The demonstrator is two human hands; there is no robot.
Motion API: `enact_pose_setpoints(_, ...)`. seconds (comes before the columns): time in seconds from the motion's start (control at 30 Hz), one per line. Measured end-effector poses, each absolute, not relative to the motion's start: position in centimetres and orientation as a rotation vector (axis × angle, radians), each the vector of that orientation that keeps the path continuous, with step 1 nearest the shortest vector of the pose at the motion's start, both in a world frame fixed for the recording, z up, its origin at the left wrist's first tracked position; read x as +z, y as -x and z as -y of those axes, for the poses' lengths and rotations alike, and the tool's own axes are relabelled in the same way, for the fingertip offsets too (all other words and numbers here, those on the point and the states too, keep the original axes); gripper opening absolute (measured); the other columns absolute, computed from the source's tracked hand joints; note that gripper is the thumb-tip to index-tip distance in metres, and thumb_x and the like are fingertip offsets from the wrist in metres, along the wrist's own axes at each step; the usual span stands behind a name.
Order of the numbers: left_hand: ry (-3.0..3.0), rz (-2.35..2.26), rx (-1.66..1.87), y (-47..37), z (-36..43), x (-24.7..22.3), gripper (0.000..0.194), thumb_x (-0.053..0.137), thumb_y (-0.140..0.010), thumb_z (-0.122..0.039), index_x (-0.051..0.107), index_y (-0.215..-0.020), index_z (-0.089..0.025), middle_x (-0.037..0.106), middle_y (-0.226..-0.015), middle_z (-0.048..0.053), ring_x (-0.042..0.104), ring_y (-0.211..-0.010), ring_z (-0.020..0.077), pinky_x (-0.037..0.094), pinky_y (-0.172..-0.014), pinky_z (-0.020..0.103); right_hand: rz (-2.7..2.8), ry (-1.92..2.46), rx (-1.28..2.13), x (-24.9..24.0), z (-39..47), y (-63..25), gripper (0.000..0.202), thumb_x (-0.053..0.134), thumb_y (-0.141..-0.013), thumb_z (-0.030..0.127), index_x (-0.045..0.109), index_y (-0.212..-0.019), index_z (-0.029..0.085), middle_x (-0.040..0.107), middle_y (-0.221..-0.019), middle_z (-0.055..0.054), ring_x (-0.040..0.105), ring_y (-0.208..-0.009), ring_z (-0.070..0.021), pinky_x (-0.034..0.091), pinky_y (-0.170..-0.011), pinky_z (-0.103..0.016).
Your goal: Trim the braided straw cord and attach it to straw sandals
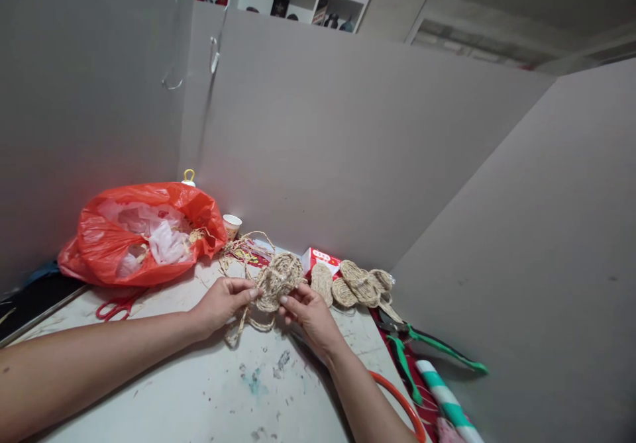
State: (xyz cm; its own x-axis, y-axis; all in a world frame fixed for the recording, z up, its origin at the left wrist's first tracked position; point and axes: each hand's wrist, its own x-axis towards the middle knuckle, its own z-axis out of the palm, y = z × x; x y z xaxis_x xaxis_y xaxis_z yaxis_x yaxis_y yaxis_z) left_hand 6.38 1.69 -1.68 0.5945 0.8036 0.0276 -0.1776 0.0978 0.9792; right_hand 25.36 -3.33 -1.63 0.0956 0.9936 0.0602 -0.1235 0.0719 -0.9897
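Note:
Between my two hands, just above the tabletop, is a round coiled piece of braided straw cord [279,277]. My left hand [226,305] pinches its left edge, thumb and fingers closed on it. At its lower right edge my right hand [309,314] grips it with thumb and fingers. A loose length of the braid [238,329] hangs below the coil onto the table. Behind and right of my right hand lie several oval woven straw pieces [358,283], some overlapping. Loose straw strands [241,247] are spread behind my left hand.
A red plastic bag [104,244] with white plastic inside stands left, red-handled scissors [119,305] before it. A paper cup [232,226] and red-white box [318,257] are at the back. Green-handled cutters [407,357], a striped roll [447,400] and an orange loop [405,403] lie right. Grey partitions enclose the table.

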Motion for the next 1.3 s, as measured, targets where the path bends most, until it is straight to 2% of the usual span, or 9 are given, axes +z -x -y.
enact_pose_setpoints(0.23, -1.258, -0.654, 0.797, -6.42, -1.63, -1.49, 0.038, 0.074, -0.064, -0.046, 0.068, -0.078, -0.012, 0.059, -0.066, 0.001, 0.043, -0.052, 0.0075, 0.031, -0.052, 0.022, 1.068, 1.123, 1.212, -1.44, 3.42, -25.24, 0.031, 0.078, -0.061, 0.030, 0.063, -0.084, 0.017, 0.065, -0.074, -0.001, 0.057, -0.055, -0.0091, 0.041, -0.044, -0.018)
enact_pose_setpoints(0.37, -1.214, -0.646, 0.786, -6.47, -1.61, -1.39, 0.039, 0.076, -0.062, -0.045, 0.068, -0.081, -0.013, 0.057, -0.064, -0.001, 0.045, -0.051, 0.0074, 0.033, -0.053, 0.023, 1.061, 1.130, 1.216, -1.22, 3.52, -25.17, 0.031, 0.078, -0.061, 0.030, 0.063, -0.084, 0.016, 0.063, -0.069, 0.001, 0.056, -0.053, -0.0081, 0.040, -0.044, -0.017)
enact_pose_setpoints(0.7, -1.199, -0.635, 0.794, -6.44, -1.56, -1.34, 0.033, 0.075, -0.065, -0.041, 0.070, -0.082, -0.013, 0.060, -0.067, 0.001, 0.046, -0.053, 0.0078, 0.033, -0.054, 0.023, 1.081, 1.131, 1.210, -1.40, 3.38, -25.36, 0.031, 0.077, -0.063, 0.030, 0.063, -0.087, 0.015, 0.064, -0.072, 0.000, 0.055, -0.053, -0.0071, 0.040, -0.044, -0.016)
enact_pose_setpoints(0.83, -1.188, -0.638, 0.787, -6.47, -1.65, -1.33, 0.033, 0.075, -0.065, -0.042, 0.068, -0.081, -0.013, 0.058, -0.064, 0.000, 0.046, -0.051, 0.0075, 0.032, -0.052, 0.022, 1.081, 1.156, 1.203, -1.31, 3.38, -25.29, 0.032, 0.079, -0.060, 0.031, 0.063, -0.084, 0.015, 0.064, -0.067, 0.000, 0.055, -0.052, -0.0078, 0.040, -0.044, -0.017)
enact_pose_setpoints(1.0, -1.169, -0.620, 0.784, -6.49, -1.88, -1.69, 0.034, 0.075, -0.066, -0.042, 0.069, -0.083, -0.013, 0.058, -0.065, 0.000, 0.048, -0.052, 0.0074, 0.035, -0.053, 0.022, 1.056, 1.161, 1.197, -1.20, 3.47, -25.21, 0.039, 0.080, -0.057, 0.031, 0.062, -0.089, 0.017, 0.064, -0.067, 0.002, 0.056, -0.052, -0.0085, 0.040, -0.045, -0.018)
enact_pose_setpoints(1.3, -1.163, -0.591, 0.795, -6.48, -2.21, -2.24, 0.027, 0.073, -0.070, -0.038, 0.069, -0.082, -0.014, 0.059, -0.067, 0.000, 0.050, -0.053, 0.0075, 0.038, -0.055, 0.023, 1.084, 1.141, 1.149, -1.58, 3.29, -25.28, 0.030, 0.079, -0.060, 0.032, 0.065, -0.081, 0.016, 0.062, -0.065, 0.002, 0.055, -0.051, -0.0080, 0.040, -0.044, -0.018)
